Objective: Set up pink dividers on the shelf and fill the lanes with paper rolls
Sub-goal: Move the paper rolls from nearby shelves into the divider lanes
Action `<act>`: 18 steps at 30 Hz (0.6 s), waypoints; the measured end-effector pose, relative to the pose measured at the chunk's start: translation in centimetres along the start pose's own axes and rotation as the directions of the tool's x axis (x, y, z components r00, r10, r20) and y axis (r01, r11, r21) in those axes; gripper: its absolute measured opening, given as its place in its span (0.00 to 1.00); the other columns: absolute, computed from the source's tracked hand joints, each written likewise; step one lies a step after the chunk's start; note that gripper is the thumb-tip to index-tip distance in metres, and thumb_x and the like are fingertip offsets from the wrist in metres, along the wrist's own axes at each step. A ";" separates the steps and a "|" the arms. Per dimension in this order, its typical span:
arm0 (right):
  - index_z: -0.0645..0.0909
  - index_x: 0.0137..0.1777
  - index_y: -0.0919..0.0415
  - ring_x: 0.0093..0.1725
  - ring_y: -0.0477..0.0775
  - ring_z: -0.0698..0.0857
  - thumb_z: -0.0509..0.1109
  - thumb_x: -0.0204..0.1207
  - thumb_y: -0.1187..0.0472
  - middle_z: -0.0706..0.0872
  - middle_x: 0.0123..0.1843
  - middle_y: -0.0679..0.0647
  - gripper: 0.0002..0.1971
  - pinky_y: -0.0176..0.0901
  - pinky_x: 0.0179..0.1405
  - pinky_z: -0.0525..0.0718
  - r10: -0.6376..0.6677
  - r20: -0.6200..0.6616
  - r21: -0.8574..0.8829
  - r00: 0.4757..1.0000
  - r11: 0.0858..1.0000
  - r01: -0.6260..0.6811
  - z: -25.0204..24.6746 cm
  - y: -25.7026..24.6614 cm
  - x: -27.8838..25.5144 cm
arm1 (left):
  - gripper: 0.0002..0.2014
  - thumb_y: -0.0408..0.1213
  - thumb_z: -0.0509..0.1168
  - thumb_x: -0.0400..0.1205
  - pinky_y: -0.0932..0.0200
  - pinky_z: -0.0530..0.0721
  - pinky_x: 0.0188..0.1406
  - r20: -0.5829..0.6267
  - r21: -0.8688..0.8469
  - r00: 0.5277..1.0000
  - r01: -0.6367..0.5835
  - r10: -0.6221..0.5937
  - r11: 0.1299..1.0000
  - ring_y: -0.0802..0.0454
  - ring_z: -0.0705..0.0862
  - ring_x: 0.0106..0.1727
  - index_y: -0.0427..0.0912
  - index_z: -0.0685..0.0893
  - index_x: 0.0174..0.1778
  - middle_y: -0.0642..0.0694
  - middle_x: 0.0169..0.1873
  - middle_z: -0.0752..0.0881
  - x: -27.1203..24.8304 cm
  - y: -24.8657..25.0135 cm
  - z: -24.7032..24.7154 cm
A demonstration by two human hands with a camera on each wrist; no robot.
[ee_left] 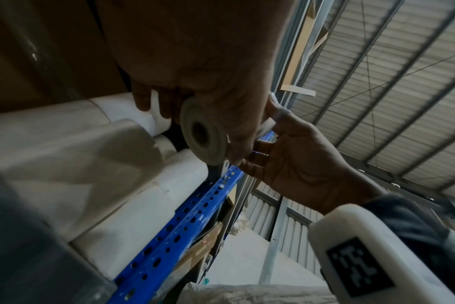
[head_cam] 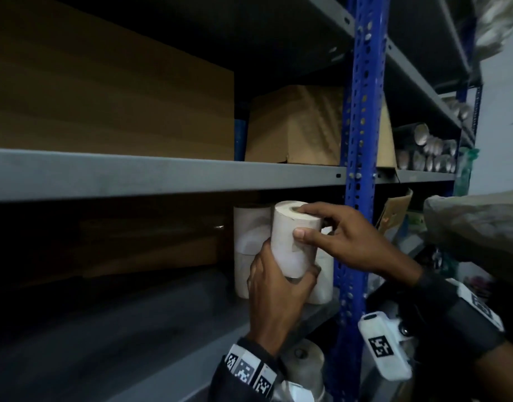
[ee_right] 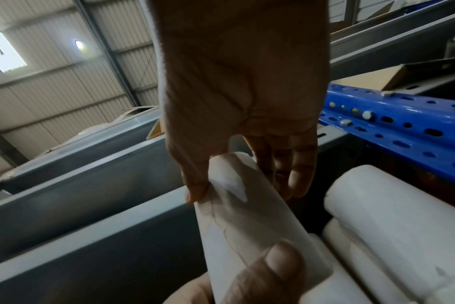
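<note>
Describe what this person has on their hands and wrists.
Both hands are bare, with no gloves. The left hand comes out of a dark sleeve, with a band of white tiles printed with black square codes round the wrist. The right hand has a dark cuff and a white boxy unit strapped under the wrist, carrying the same kind of code.

Dim storeroom: grey metal shelves [head_cam: 162, 175] on blue perforated posts [head_cam: 362, 140], cardboard boxes [head_cam: 295, 126] above; ribbed metal roof [ee_left: 377, 82] with one bright skylight [ee_right: 5, 55].
</note>
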State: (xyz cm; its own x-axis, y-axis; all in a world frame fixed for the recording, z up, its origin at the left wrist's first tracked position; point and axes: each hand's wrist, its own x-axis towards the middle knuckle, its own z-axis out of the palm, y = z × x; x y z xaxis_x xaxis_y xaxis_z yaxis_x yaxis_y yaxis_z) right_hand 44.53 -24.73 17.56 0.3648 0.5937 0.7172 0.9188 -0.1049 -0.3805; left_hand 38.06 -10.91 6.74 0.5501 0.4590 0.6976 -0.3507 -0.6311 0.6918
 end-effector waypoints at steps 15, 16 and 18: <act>0.89 0.57 0.41 0.53 0.43 0.88 0.75 0.68 0.38 0.90 0.55 0.39 0.18 0.42 0.52 0.88 -0.076 0.263 0.258 0.962 0.966 0.006 -0.4 -14.0 -13.5 | 0.34 0.61 0.80 0.65 0.57 0.90 0.51 -0.039 -0.054 0.997 0.063 -0.065 0.997 0.67 0.88 0.56 0.65 0.79 0.68 0.65 0.56 0.90 -20.3 7.9 -11.5; 0.89 0.57 0.42 0.53 0.45 0.89 0.76 0.67 0.39 0.90 0.55 0.42 0.19 0.42 0.52 0.88 -0.085 0.303 0.285 0.949 0.958 -0.005 0.0 -14.9 -14.5 | 0.34 0.60 0.81 0.65 0.61 0.89 0.50 -0.042 -0.063 0.996 0.077 -0.080 0.995 0.67 0.89 0.55 0.62 0.81 0.67 0.65 0.56 0.90 -22.2 8.3 -12.7; 0.88 0.59 0.43 0.54 0.43 0.88 0.76 0.68 0.42 0.90 0.56 0.41 0.19 0.39 0.51 0.87 -0.117 0.379 0.309 0.918 0.951 -0.006 0.6 -16.7 -16.0 | 0.34 0.57 0.82 0.66 0.60 0.89 0.53 -0.031 -0.096 0.990 0.131 -0.134 0.987 0.65 0.90 0.58 0.58 0.82 0.68 0.64 0.58 0.91 -25.2 9.3 -15.0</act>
State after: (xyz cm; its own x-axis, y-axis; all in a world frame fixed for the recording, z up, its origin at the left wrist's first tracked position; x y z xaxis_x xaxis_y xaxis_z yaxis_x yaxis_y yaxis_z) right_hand 23.32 -32.01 12.12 0.1697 0.8598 0.4815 0.8252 0.1431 -0.5464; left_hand 9.58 -18.91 -1.59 0.5683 0.5588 0.6040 -0.3473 -0.5026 0.7917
